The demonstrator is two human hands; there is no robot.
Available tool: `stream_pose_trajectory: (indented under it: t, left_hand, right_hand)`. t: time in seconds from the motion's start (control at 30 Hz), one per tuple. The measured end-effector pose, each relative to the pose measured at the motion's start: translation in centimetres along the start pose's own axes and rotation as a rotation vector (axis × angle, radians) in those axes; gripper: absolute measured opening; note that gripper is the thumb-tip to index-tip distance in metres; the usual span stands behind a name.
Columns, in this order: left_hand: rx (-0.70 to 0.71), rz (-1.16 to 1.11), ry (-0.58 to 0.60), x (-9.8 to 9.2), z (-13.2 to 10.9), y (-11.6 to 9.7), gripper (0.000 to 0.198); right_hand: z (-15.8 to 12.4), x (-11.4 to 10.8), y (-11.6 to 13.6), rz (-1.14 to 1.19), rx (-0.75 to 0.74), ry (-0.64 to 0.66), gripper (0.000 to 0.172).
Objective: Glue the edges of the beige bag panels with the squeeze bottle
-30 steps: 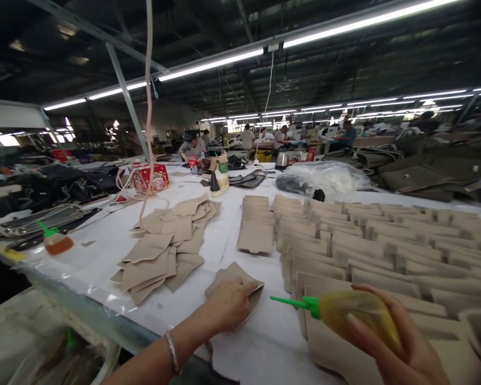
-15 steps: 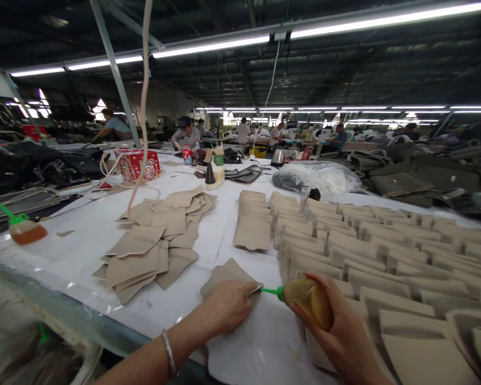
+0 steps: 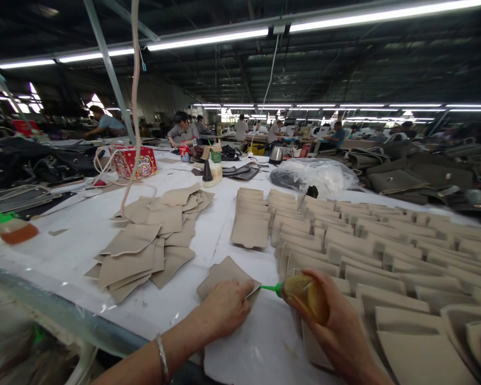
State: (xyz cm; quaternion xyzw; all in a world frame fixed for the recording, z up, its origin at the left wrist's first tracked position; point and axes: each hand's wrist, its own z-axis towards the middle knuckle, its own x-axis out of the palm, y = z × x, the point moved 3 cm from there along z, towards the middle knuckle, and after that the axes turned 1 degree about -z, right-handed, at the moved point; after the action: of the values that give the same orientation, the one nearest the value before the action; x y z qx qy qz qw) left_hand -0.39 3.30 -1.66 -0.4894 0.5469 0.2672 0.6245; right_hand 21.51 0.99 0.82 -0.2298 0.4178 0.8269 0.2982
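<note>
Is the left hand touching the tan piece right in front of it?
Touching. Head view: the left hand presses down on the tan piece, knuckles covering its near part; no gap shows.

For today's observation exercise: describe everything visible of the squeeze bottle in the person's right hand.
The squeeze bottle is small, of soft-looking translucent plastic, amber-yellow inside, with a green cap tapering to a thin green nozzle. It lies nearly level, nozzle pointing left. The right hand wraps its body, hiding the base. The nozzle tip meets the right edge of a tan piece held down by the left hand.
</note>
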Motion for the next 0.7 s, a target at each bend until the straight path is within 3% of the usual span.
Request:
stream_pose_trajectory:
  t: [0.13,0.33,0.47,0.7]
  left_hand:
    - [-0.001,0.002,0.011,-0.03,-0.06,-0.1,0.047]
    - [-0.007,0.015,0.023,-0.1,-0.18,-0.07,0.043]
    - [-0.006,0.017,0.031,-0.15,-0.23,-0.14,0.041]
    - [-0.011,0.041,0.025,-0.23,-0.43,-0.4,0.045]
  right_hand:
    - [-0.1,0.32,-0.41,0.03,0.083,0.047,0.041]
    - [-0.01,0.18,-0.2,0.061,0.138,-0.045,0.04]
    - [-0.15,0.24,-0.13,0.09,0.193,0.041,0.043]
    - [-0.16,-0.06,-0.19,0.068,0.141,-0.005,0.04]
